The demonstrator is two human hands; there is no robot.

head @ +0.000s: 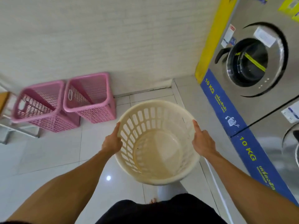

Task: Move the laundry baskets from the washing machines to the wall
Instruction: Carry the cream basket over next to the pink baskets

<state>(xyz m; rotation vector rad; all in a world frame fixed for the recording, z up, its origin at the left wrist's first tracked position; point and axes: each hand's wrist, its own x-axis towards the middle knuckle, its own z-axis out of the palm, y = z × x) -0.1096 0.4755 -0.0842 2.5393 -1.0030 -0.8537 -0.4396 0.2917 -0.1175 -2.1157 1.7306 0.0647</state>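
A round cream laundry basket [157, 152] with slotted sides is empty and held in front of me above the tiled floor. My left hand [112, 141] grips its left rim and my right hand [202, 139] grips its right rim. Two pink square mesh baskets stand side by side against the white wall, one at the far left [40, 109] and one to its right [90, 97], both empty. A steel washing machine [252, 62] with a round door stands to the right of the cream basket.
A second washing machine [288, 143] sits nearer on the right, both with blue "10 KG" bands along the base. A raised floor step [186, 97] runs in front of the machines. A wooden and metal piece of furniture [6, 123] is at the far left edge.
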